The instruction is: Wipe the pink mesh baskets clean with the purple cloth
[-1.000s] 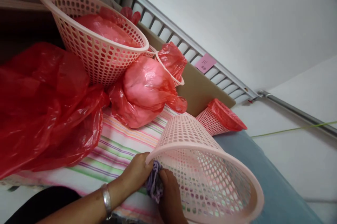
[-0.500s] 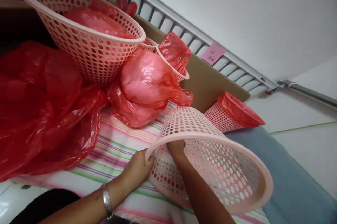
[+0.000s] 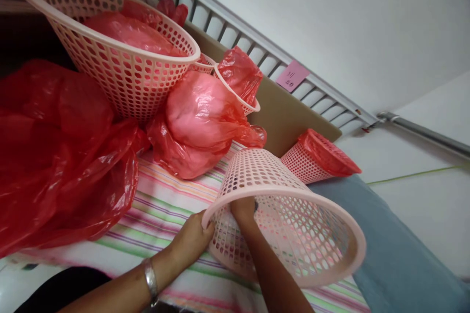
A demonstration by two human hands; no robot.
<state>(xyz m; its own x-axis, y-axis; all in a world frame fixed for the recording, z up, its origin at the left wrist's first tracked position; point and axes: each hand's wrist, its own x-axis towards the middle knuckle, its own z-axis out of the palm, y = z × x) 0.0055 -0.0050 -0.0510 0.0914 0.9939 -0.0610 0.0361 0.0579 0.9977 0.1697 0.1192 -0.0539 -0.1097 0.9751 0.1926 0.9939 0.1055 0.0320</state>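
A pink perforated plastic basket [image 3: 264, 176] lies tilted on the striped cloth, its wide mouth facing me. My left hand [image 3: 196, 234], with a silver bangle on its wrist, is closed on the left side of the rim, thumb over the edge. Reaching in through the mouth, my right hand [image 3: 243, 207] is deep inside against the basket's left wall. Its fingers are hidden, though a small dark patch shows beside it. Just beyond the basket sits a full red plastic bag [image 3: 200, 117] with something pale pink inside.
A larger pink basket [image 3: 147, 75] holding red bags stands at upper left, above a crumpled red bag [image 3: 66, 156]. A red-lined basket [image 3: 317, 156] leans by a brown board [image 3: 286, 119]. Behind runs a white radiator [image 3: 227, 36] with a pink note [image 3: 293, 76]. Blue fabric [image 3: 385, 234] lies right.
The view has shifted slightly, moving the background a little left. The basket's mouth has turned a bit left, with my left hand still on its rim and my right hand still inside.
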